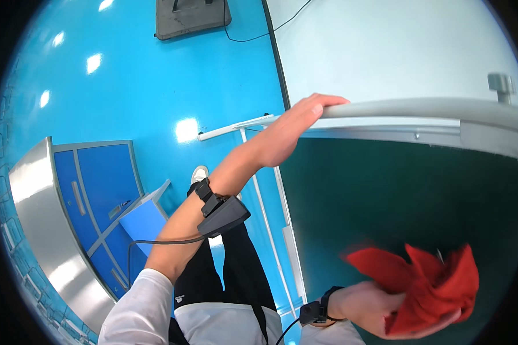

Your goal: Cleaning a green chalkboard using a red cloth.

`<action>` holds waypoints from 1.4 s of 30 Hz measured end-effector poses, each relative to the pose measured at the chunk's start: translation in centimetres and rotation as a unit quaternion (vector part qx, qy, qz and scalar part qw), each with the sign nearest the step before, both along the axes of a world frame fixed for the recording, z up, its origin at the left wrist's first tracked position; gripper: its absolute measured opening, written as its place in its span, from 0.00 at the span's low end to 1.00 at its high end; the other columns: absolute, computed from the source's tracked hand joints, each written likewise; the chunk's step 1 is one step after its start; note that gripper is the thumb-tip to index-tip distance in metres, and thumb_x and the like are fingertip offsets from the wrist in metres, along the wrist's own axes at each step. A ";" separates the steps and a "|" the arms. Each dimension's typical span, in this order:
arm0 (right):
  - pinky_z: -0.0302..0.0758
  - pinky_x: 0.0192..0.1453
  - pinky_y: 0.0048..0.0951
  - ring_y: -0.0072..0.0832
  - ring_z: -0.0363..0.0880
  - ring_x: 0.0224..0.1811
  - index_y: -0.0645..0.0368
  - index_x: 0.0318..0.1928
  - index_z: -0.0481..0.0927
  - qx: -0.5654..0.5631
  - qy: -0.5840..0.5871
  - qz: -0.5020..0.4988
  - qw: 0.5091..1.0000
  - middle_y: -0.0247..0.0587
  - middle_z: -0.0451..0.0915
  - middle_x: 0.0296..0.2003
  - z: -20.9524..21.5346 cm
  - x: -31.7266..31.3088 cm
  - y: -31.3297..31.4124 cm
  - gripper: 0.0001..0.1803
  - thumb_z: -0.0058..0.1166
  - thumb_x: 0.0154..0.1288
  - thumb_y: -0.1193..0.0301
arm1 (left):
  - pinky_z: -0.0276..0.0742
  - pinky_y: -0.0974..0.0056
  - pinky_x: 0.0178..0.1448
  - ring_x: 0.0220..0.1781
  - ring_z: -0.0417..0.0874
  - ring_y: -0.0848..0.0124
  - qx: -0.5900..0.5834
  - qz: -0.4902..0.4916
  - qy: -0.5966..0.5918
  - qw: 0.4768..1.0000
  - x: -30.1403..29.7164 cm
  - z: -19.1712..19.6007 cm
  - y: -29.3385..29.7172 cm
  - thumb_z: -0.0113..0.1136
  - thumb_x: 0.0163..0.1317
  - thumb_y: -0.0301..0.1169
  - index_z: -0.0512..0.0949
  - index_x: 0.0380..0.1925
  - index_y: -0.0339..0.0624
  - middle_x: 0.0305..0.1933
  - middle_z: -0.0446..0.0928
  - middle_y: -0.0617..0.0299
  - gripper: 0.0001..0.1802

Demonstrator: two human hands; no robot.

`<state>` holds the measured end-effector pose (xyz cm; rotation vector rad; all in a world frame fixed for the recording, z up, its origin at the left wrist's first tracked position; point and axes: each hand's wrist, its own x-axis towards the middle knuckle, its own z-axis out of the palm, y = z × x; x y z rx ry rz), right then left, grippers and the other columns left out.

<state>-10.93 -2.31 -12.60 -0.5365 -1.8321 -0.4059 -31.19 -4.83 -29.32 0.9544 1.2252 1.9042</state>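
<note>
Cloth [434, 290], red and bunched, is gripped by the right hand [380, 307] over the lower right part of the green board [397, 190]. The fingers are mostly covered by its folds but seem closed around it; whether the board is touched by the cloth cannot be told. The left hand [290, 129] is laid on the grey rail [420, 108] along the board's far edge, fingers together; how far they are curled underneath is not shown.

Wiping of the board appears to be in hand, with the rail steadied meanwhile. For the next move, the cloth would need to be pressed flat and drawn across the green surface while the rail is kept firm.

Counted outward from the hands, one cloth, one board and one rail are seen. Two black devices are worn, one on the left wrist [224, 215] and one on the right [312, 313]. Near the rail's right end, one grey knob [502, 86] is seen. Well apart to the left, one cabinet [106, 178] is placed, and beyond, one dark base [193, 22] is set on the blue floor [149, 80].
</note>
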 end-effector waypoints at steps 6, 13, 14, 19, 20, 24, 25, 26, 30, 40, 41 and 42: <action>0.70 0.73 0.55 0.58 0.67 0.73 0.64 0.67 0.77 0.107 -0.136 -0.173 0.970 0.58 0.71 0.71 0.7 -3.0 0.4 0.25 0.50 0.71 0.82 | 0.50 0.52 0.84 0.80 0.62 0.56 0.011 -0.052 0.021 0.998 -0.7 0.5 -0.6 0.24 0.81 0.59 0.66 0.76 0.42 0.76 0.66 0.51 0.40; 0.58 0.75 0.56 0.51 0.65 0.75 0.45 0.60 0.88 0.056 -0.308 -0.173 0.934 0.35 0.80 0.65 -14.2 -3.6 1.9 0.21 0.44 0.79 0.72 | 0.52 0.55 0.83 0.77 0.64 0.56 0.067 -0.118 0.031 0.990 -2.4 -0.1 -1.1 0.17 0.85 0.51 0.64 0.78 0.43 0.76 0.66 0.53 0.37; 0.58 0.75 0.52 0.48 0.64 0.76 0.45 0.64 0.86 0.066 -0.348 -0.163 0.921 0.34 0.78 0.68 -16.4 -3.4 1.9 0.22 0.48 0.75 0.72 | 0.52 0.55 0.83 0.77 0.64 0.57 0.062 -0.144 -0.001 0.988 -2.6 0.3 -1.3 0.17 0.84 0.52 0.65 0.78 0.44 0.76 0.66 0.54 0.38; 0.63 0.73 0.31 0.29 0.66 0.76 0.49 0.67 0.80 -0.004 -0.502 -0.057 0.863 0.25 0.74 0.71 -26.2 -2.2 1.5 0.24 0.50 0.72 0.70 | 0.50 0.55 0.84 0.79 0.63 0.57 0.030 -0.183 -0.041 0.982 -2.9 -0.3 -1.8 0.19 0.83 0.58 0.65 0.78 0.44 0.78 0.65 0.54 0.40; 0.60 0.77 0.31 0.29 0.64 0.78 0.51 0.67 0.80 -0.003 -0.523 -0.042 0.852 0.27 0.74 0.71 -27.7 -1.7 2.1 0.24 0.50 0.72 0.69 | 0.48 0.54 0.85 0.80 0.61 0.57 0.038 -0.170 -0.018 0.985 -2.5 -0.1 -1.3 0.20 0.82 0.59 0.65 0.78 0.44 0.79 0.64 0.54 0.41; 0.60 0.79 0.34 0.31 0.66 0.78 0.53 0.67 0.80 -0.083 -0.581 0.004 0.810 0.31 0.75 0.70 -30.1 -0.3 2.1 0.24 0.52 0.71 0.69 | 0.45 0.51 0.86 0.84 0.57 0.56 0.040 -0.139 0.034 0.989 -1.2 0.1 -0.9 0.18 0.80 0.60 0.63 0.78 0.37 0.82 0.62 0.54 0.45; 0.62 0.78 0.34 0.32 0.68 0.76 0.54 0.66 0.80 -0.124 -0.520 0.046 0.844 0.33 0.75 0.70 -30.0 -1.2 1.9 0.24 0.53 0.70 0.70 | 0.45 0.51 0.86 0.84 0.57 0.56 0.034 -0.142 0.039 0.989 -1.5 0.1 -1.0 0.18 0.80 0.60 0.63 0.78 0.37 0.82 0.62 0.54 0.45; 0.64 0.78 0.35 0.34 0.70 0.75 0.54 0.65 0.81 -0.164 -0.459 0.085 0.869 0.35 0.75 0.70 -29.3 -1.8 2.0 0.24 0.55 0.69 0.71 | 0.43 0.52 0.86 0.85 0.57 0.56 0.037 -0.144 0.024 0.989 -1.6 0.0 -0.9 0.18 0.80 0.60 0.62 0.78 0.37 0.82 0.62 0.54 0.44; 0.67 0.76 0.36 0.34 0.72 0.74 0.55 0.63 0.82 -0.096 -0.428 0.081 0.895 0.34 0.76 0.69 -25.0 -3.9 1.5 0.23 0.57 0.67 0.74 | 0.43 0.53 0.87 0.83 0.58 0.57 0.056 -0.143 -0.015 0.988 -2.3 -1.1 -1.3 0.21 0.81 0.61 0.63 0.78 0.42 0.82 0.61 0.54 0.42; 0.78 0.59 0.37 0.40 0.79 0.60 0.58 0.56 0.87 -0.113 -0.404 0.113 0.901 0.40 0.81 0.61 -24.4 3.3 2.8 0.20 0.57 0.64 0.73 | 0.44 0.56 0.85 0.83 0.57 0.57 0.032 0.070 0.121 0.990 -2.3 -3.2 -0.2 0.29 0.82 0.54 0.59 0.78 0.33 0.81 0.60 0.50 0.39; 0.79 0.56 0.37 0.40 0.79 0.56 0.58 0.56 0.87 -0.098 -0.382 0.107 0.913 0.39 0.82 0.59 -22.5 4.0 1.9 0.19 0.57 0.65 0.73 | 0.44 0.56 0.85 0.84 0.55 0.57 0.037 0.068 0.122 0.989 -2.9 -4.2 -0.9 0.31 0.82 0.52 0.56 0.79 0.32 0.81 0.59 0.49 0.38; 0.79 0.53 0.37 0.40 0.79 0.53 0.57 0.56 0.88 -0.081 -0.364 0.098 0.923 0.37 0.83 0.56 -19.8 4.4 1.4 0.19 0.57 0.66 0.73 | 0.44 0.56 0.85 0.84 0.55 0.57 0.033 0.066 0.129 0.989 -2.7 -4.7 -1.5 0.31 0.82 0.52 0.56 0.79 0.32 0.81 0.59 0.49 0.38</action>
